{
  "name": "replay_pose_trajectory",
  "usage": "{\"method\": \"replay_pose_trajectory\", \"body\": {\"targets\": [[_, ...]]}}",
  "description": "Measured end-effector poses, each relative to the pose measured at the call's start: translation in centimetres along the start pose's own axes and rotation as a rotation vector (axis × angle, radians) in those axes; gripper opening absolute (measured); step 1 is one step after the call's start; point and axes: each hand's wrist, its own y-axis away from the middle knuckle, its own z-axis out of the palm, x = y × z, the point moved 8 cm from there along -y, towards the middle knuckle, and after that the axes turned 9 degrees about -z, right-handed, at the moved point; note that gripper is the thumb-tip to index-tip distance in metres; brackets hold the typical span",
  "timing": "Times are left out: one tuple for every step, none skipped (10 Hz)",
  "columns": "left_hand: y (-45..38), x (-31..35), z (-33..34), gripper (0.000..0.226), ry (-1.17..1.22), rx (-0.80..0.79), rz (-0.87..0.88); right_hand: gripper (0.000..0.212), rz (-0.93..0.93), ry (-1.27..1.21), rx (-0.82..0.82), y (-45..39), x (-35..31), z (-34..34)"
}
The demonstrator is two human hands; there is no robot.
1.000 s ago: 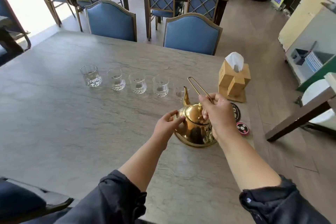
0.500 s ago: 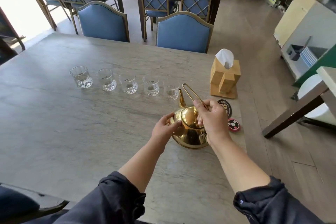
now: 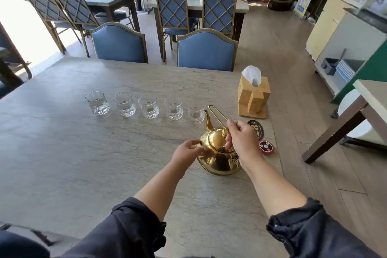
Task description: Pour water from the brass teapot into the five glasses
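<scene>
A brass teapot (image 3: 217,161) stands on the grey stone table (image 3: 83,153), its spout toward the glasses. My right hand (image 3: 240,138) pinches its thin wire handle (image 3: 216,113), which leans forward over the lid. My left hand (image 3: 188,152) grips the pot's left shoulder. Several clear cut-glass tumblers stand in a row beyond it, from the leftmost glass (image 3: 97,102) to the rightmost glass (image 3: 196,111), which is just left of the spout. Each looks to hold a little water, though I cannot tell for sure.
A wooden tissue box (image 3: 253,98) stands at the table's right edge, with a black coaster (image 3: 256,129) and a small red round item (image 3: 266,147) in front of it. Two blue chairs (image 3: 206,50) face the far side. Another table corner (image 3: 335,128) lies right.
The view has tilted up, so the room beyond shows more. The teapot stays on the table. My right hand has shifted from the lid knob up along the wire handle.
</scene>
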Motion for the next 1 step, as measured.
{"method": "replay_pose_trajectory", "body": {"targets": [[0.91, 0.94, -0.77, 0.040, -0.127, -0.080, -0.036, 0.029, 0.021, 0.011, 0.023, -0.36, -0.30, -0.19]]}}
